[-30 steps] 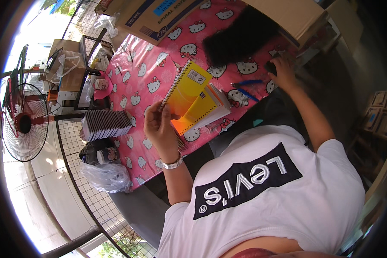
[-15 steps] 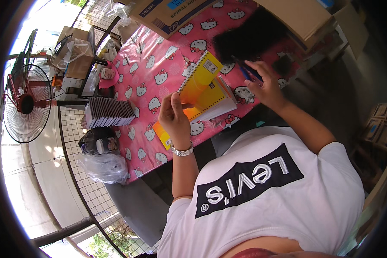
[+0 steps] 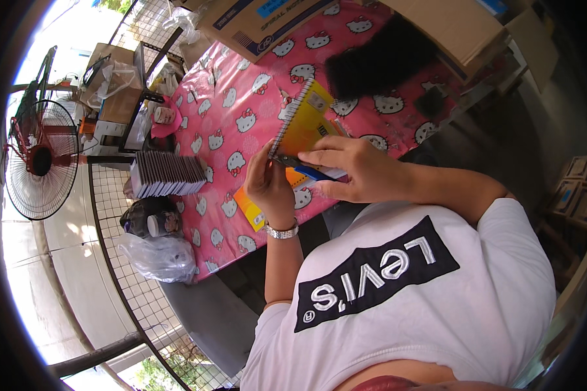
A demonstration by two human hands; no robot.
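A yellow spiral notebook (image 3: 314, 112) stands tilted over the pink patterned tablecloth, its wire coil running along the left edge. My left hand (image 3: 270, 192) grips it at the coil's near end, fingers pinched. In my right hand (image 3: 368, 171) are blue-handled pliers (image 3: 314, 173), their jaws at that same coil end beside my left fingertips. Whether the jaws touch the wire is too small to tell. Under my hands lies another yellow cover (image 3: 249, 210) with a row of punched holes, partly hidden.
Spiral-bound notebooks stand in a row (image 3: 166, 174) at the table's left edge, above a clear plastic bag (image 3: 156, 255). Cardboard boxes (image 3: 241, 29) sit at the back, with another (image 3: 453, 29) at far right. A black fuzzy mat (image 3: 375, 62) lies near it. A fan (image 3: 42, 159) stands left.
My right hand has moved left with the pliers, from beside the notebook to the coil end at my left hand. The left hand keeps its hold on the notebook.
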